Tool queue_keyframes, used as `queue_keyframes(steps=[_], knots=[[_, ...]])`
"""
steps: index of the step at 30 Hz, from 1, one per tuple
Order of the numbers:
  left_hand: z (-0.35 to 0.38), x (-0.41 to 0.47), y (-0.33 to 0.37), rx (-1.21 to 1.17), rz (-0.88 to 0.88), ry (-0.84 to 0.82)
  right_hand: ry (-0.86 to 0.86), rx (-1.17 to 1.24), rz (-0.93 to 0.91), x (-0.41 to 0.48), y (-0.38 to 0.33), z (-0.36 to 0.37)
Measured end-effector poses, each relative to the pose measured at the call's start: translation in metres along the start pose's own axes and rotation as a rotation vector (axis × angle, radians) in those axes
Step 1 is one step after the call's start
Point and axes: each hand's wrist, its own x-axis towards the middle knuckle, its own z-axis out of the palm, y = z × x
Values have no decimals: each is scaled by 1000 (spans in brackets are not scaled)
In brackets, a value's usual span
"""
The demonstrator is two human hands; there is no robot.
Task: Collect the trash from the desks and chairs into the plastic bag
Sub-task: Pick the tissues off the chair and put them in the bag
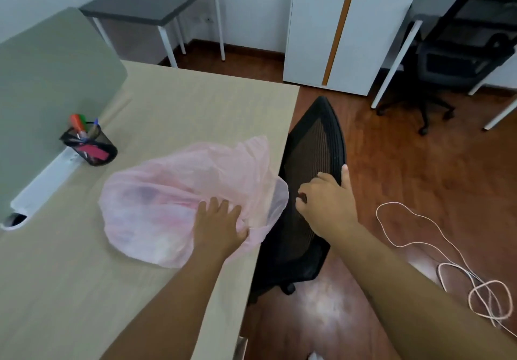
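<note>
On the pale wooden desk (195,108) the thin pink plastic bag (173,192) lies by the right edge, mouth facing right, your left hand (218,225) flat-fingered on it, while your right hand (324,203), just right of that mouth, curls against the black mesh chair back (316,141), its hold unclear.

You can't ID what's in the plastic bag (173,192): thru the pink film there's only a dark smudge & pale lumps. Your left hand (219,225) lies on it, but whether the thumb pinches the film, can't tell. Your right hand (324,200) shows a tiny dark spot at its curled fingers; object or mesh gap, unclear. The chair (316,147) seat is hidden behind its backrest & under the desk (84,289). Pen pot (92,147) contents are blurred. The cable (377,215) runs off the rt edge. The far chair (461,52) is cut at rt, the cabinet (316,38) at top.
</note>
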Motion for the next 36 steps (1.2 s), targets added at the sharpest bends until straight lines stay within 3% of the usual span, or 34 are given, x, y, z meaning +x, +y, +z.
queue_keyframes(steps=[9,17,22,31,36], knots=[[20,-3,-49,109,79,50,-46,-149,32,12,62,0],[46,0,-27,-93,13,-3,-61,-299,35,23,131,5],[55,9,-16,-178,-59,100,-66,-416,2,34,177,5],[66,12,-15,-124,-75,259,-11,-463,-121,54,241,7],[50,5,-12,-112,-88,349,119,-350,-171,31,213,29]])
